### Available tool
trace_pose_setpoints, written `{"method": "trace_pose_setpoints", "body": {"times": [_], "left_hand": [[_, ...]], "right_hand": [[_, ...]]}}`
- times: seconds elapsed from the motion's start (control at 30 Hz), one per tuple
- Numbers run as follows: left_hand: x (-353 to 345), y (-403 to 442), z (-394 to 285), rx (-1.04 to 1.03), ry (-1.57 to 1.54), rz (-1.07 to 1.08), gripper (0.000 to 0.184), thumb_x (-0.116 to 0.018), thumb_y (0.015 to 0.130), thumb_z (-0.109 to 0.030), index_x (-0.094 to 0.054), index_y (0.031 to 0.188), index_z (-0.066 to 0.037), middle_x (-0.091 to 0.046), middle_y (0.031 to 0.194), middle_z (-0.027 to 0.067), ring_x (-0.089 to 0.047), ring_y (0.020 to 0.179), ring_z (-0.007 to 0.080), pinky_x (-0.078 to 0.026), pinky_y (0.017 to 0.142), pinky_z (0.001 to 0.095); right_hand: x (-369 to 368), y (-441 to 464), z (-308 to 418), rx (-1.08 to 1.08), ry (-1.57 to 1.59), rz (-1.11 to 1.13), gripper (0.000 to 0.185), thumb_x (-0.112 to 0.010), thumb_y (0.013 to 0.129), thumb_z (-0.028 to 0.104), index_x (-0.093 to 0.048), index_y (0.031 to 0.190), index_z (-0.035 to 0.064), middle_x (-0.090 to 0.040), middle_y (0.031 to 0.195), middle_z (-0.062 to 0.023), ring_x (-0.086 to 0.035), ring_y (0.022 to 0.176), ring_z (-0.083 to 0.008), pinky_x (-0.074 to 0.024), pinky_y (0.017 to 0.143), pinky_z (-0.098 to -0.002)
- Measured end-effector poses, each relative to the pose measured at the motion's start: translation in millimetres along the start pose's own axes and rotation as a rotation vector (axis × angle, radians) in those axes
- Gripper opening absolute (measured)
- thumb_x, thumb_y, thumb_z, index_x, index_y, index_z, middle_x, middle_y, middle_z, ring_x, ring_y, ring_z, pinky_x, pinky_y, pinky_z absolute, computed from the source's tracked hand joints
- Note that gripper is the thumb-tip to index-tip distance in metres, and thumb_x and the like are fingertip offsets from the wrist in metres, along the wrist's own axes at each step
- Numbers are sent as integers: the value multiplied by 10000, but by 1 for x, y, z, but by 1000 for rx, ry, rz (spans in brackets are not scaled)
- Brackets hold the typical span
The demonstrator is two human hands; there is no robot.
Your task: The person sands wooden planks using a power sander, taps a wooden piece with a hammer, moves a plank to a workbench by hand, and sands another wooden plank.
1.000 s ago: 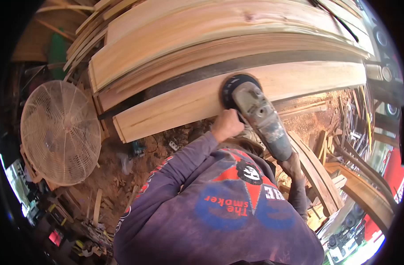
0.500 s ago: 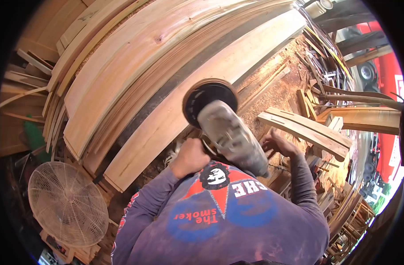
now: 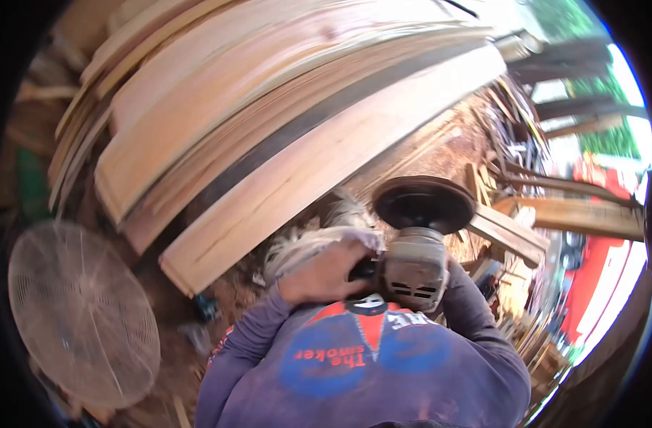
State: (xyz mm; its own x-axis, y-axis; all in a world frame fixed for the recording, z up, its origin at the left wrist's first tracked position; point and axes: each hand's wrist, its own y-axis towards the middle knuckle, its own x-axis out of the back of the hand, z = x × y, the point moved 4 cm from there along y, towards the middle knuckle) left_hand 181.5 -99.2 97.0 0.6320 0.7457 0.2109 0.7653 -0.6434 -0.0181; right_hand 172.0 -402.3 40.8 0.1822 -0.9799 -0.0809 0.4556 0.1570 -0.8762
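An open-sided woodworking workshop is showing in its stacked timber, sawdust and power tool.
Long boards point(image 3: 197, 121) are lying in a broad stack, with a pale plank point(image 3: 326, 171) running along its near edge; curved strips point(image 3: 90, 85) are crowding its left edge. Sawdust point(image 3: 450, 135) is covering the ground off the near edge, and thin offcuts point(image 3: 515, 118) are piling up by the right end. A power tool point(image 3: 415, 267) with a round disc point(image 3: 424, 203) is pointing toward the near edge. A large caged fan point(image 3: 83, 314) is standing off the near left corner. Past the right end, daylight is coming in, with greenery point(image 3: 607, 125) and something red point(image 3: 607, 267) showing outside.
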Motion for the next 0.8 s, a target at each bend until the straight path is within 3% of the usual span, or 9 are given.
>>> {"method": "trace_pose_setpoints", "body": {"times": [0.03, 0.1, 0.17, 0.23, 0.37, 0.53, 0.67, 0.7, 0.8], "left_hand": [[22, -20, 0, -28, -141, -150, 657, -837, 742, -260, -593, 1306, -28, -660, 1208, 203, -640, 1142, 369, -494, 983, 424], [16, -90, 78, 140, -49, -469, 895, -884, 683, -281, -485, 1450, -48, -526, 1427, 216, -483, 1362, 382, -377, 1129, 504], [9, -177, 126, 656, 642, -530, 1120, -906, 649, -301, -321, 1580, -92, -289, 1622, 215, -253, 1508, 441, -243, 1192, 610], [-7, -249, 181, 810, 737, -438, 1095, -836, 724, -168, -228, 1634, -122, -125, 1703, 172, -73, 1555, 479, -162, 1197, 694], [-6, -279, 230, 642, 1276, -501, 1041, -780, 721, -87, -256, 1621, -90, -156, 1699, 182, -111, 1548, 495, -186, 1207, 665], [22, -267, 175, 717, 982, -485, 1026, -769, 664, -26, -327, 1589, -82, -262, 1656, 196, -235, 1497, 527, -242, 1224, 623], [39, -283, 131, 599, 609, -375, 852, -546, 683, 112, -421, 1518, 1, -456, 1537, 227, -362, 1462, 444, -282, 1239, 484], [54, -278, 115, 591, 566, -372, 772, -493, 702, 118, -497, 1464, -3, -545, 1440, 260, -489, 1362, 435, -402, 1157, 461], [103, -256, 108, 767, 477, -341, 634, -529, 760, 86, -601, 1370, -67, -663, 1210, 266, -627, 1136, 437, -518, 963, 483]], "right_hand": [[3, -3, 0, -6, -3, -16, 501, -416, 1071, 461, -658, 1250, 61, -707, 1119, -125, -681, 1022, -225, -571, 860, -393], [11, -11, 0, -13, -4, -43, 491, -417, 1071, 448, -655, 1254, 59, -706, 1125, -124, -681, 1026, -224, -571, 864, -392], [13, -13, 2, -5, 2, -53, 483, -418, 1071, 435, -652, 1259, 58, -706, 1131, -123, -682, 1029, -223, -570, 868, -391], [10, -12, 2, 0, -5, -51, 474, -419, 1071, 423, -649, 1264, 56, -705, 1136, -122, -682, 1032, -221, -570, 872, -389], [0, -6, 4, 2, -36, -7, 457, -421, 1071, 397, -643, 1274, 53, -704, 1148, -121, -682, 1039, -219, -570, 880, -387], [-29, 5, 7, -23, -37, 57, 437, -423, 1071, 365, -635, 1286, 49, -703, 1163, -118, -683, 1047, -217, -569, 890, -384], [-27, -1, 7, -6, 19, 37, 422, -425, 1071, 340, -628, 1296, 46, -702, 1174, -117, -683, 1054, -214, -569, 898, -381], [-25, -2, 8, -8, 30, 40, 419, -425, 1071, 333, -627, 1298, 45, -701, 1177, -116, -683, 1056, -214, -569, 900, -381], [-16, 6, 7, -6, 65, 46, 409, -427, 1071, 314, -622, 1306, 43, -700, 1186, -115, -684, 1061, -212, -568, 906, -379]]}}
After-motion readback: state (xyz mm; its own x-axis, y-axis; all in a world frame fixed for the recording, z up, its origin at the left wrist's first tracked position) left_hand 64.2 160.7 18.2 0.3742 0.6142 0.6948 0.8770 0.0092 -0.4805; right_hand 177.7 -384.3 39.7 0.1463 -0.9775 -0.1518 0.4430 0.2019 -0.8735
